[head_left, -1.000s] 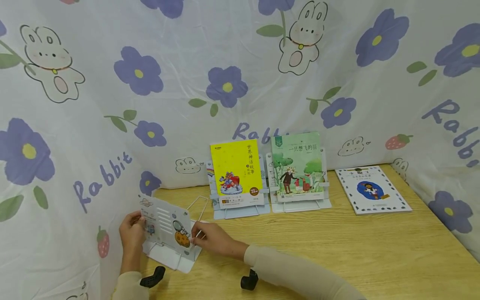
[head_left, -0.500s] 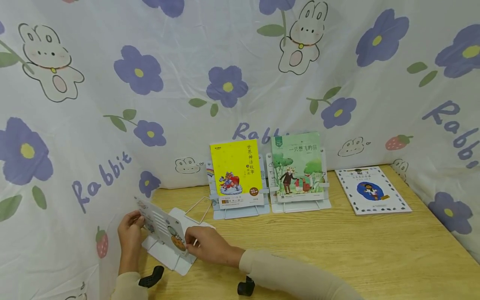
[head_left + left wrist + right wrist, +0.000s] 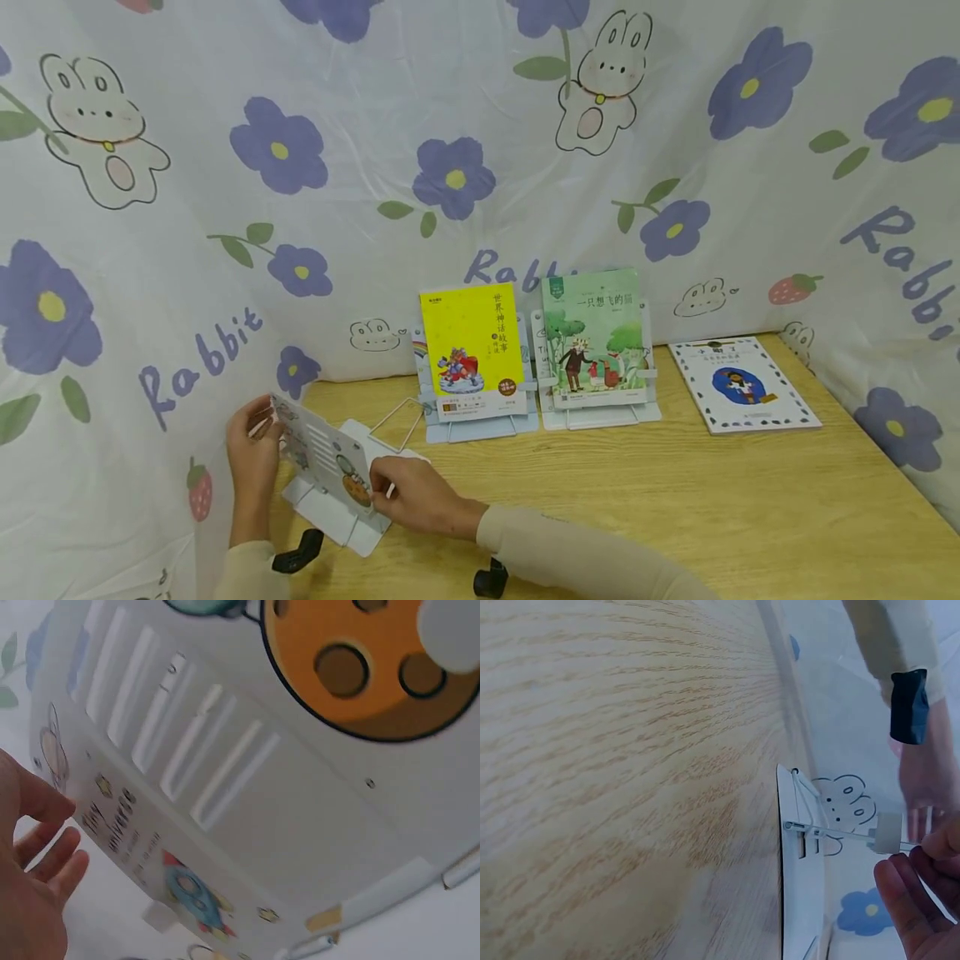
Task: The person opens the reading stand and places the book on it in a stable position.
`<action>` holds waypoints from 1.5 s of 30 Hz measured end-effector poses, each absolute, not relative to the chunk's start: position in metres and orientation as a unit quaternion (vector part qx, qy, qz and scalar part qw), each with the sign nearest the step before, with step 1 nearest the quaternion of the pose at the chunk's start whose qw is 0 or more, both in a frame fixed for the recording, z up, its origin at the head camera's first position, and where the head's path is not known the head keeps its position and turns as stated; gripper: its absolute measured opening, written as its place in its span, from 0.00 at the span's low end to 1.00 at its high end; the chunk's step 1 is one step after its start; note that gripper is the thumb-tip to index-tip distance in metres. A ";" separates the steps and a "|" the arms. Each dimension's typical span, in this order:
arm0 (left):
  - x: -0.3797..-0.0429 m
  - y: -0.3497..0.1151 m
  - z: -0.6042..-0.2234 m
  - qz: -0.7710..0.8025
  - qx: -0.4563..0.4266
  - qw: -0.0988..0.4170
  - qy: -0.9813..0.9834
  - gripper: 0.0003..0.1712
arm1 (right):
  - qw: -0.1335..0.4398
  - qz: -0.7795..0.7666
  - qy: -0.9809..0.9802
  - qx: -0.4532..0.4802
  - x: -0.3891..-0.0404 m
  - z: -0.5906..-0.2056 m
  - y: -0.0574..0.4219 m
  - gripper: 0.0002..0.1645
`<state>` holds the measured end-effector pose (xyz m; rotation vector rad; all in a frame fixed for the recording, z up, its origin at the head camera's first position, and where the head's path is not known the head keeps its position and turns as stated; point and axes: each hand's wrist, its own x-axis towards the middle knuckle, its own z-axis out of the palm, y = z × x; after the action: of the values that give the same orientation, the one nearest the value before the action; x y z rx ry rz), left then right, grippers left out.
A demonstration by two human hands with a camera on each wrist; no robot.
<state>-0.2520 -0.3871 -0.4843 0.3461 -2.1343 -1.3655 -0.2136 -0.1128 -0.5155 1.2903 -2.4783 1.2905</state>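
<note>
A white folding book stand (image 3: 318, 454) with a space print stands at the table's left, its slotted back panel raised over a flat base. My left hand (image 3: 251, 442) is at the panel's left edge; in the left wrist view its thumb is at the front and the other fingers (image 3: 56, 862) curl behind. The right hand (image 3: 420, 492) pinches the opposite edge between thumb and fingertips. In the right wrist view, thin wire runs from the stand's base (image 3: 801, 892) up towards a small white clip by the right fingers (image 3: 900, 892).
A yellow book (image 3: 472, 342) and a green book (image 3: 592, 333) lean upright on similar stands at the back. One white book (image 3: 746, 383) lies flat on the wooden table (image 3: 637, 483) at right. Patterned cloth (image 3: 375, 100) hangs behind and along the left side.
The stand's panel has turned and shifted left, exposing more of the base and wire behind it. My right hand followed leftward; the left hand moved slightly left.
</note>
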 end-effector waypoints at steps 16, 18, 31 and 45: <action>-0.237 -0.361 -0.437 -0.320 -0.200 0.314 -0.871 0.21 | 0.036 0.422 -0.804 0.418 -0.214 -0.518 -0.112 0.07; -0.237 -0.359 -0.436 -0.310 -0.232 0.294 -0.874 0.20 | 0.038 0.423 -0.803 0.417 -0.215 -0.519 -0.111 0.08; -0.242 -0.360 -0.439 -0.306 -0.239 0.281 -0.878 0.19 | -0.022 0.415 -0.798 0.436 -0.222 -0.514 -0.106 0.02; -0.239 -0.357 -0.435 -0.321 -0.244 0.293 -0.867 0.20 | 0.014 0.306 -0.869 0.388 -0.264 -0.521 -0.095 0.08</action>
<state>-0.2387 -0.3574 -0.4347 -0.6490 -2.3101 -0.8547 -0.2642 -0.0946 -0.5215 1.2088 -2.7072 0.9521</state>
